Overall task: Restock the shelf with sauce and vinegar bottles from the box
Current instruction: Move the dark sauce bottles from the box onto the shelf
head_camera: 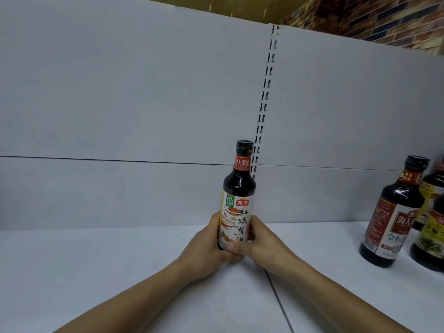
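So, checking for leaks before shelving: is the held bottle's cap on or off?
On. A black cap tops the soy sauce bottle, sitting just above its red neck label.

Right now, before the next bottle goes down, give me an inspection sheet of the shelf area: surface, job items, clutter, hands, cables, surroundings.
Surface: white shelf board; a seam between two boards runs under the hands.
Job's things: soy sauce bottle, upright and capped, held low over the seam; whether it rests on the board cannot be told. At least three dark bottles stand grouped at the right edge. The box is not in view.
Clutter: nothing seen.
Grippers: left hand and right hand both grip the soy sauce bottle's lower part.
Cables: nothing seen.
Surroundings: grey back panel, slotted upright, brick wall at the upper right.
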Motion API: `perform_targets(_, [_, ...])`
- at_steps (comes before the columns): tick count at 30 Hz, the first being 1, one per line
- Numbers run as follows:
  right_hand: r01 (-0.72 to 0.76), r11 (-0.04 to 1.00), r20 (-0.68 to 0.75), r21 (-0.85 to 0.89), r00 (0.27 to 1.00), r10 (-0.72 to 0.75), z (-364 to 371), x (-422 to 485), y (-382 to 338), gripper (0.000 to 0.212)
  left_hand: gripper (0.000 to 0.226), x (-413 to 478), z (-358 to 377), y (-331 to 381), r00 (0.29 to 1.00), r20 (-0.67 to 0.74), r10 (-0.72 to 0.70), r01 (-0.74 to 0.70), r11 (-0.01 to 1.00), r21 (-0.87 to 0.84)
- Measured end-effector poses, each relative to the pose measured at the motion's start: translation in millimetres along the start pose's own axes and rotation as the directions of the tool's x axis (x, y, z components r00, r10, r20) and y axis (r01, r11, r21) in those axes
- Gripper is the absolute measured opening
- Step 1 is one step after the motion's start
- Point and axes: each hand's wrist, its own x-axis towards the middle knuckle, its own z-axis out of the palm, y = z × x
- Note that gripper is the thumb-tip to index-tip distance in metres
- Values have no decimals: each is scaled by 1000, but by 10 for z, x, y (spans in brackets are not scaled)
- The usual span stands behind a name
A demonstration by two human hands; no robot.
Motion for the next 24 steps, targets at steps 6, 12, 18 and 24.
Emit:
perform_targets(6, [26, 998, 10, 55, 1000, -26, 46, 190, 85, 68, 86, 129, -6, -98, 999, -52, 7, -7, 1000, -2])
perform_targets(12, [23, 996, -14, 83, 1000, -22, 90, 295, 176, 73, 73, 218, -15, -134, 996, -86, -18, 21, 999, 43])
perform_targets(18, [60, 998, -163, -8, 985, -61, 199, 234, 175, 45, 54, 190, 14, -111, 989, -140, 37, -24, 996, 91])
perform_targets(24, [71, 997, -174, 1, 982, -69, 218, 253, 191, 50, 63, 163, 43, -94, 979, -197, 55, -35, 994, 102])
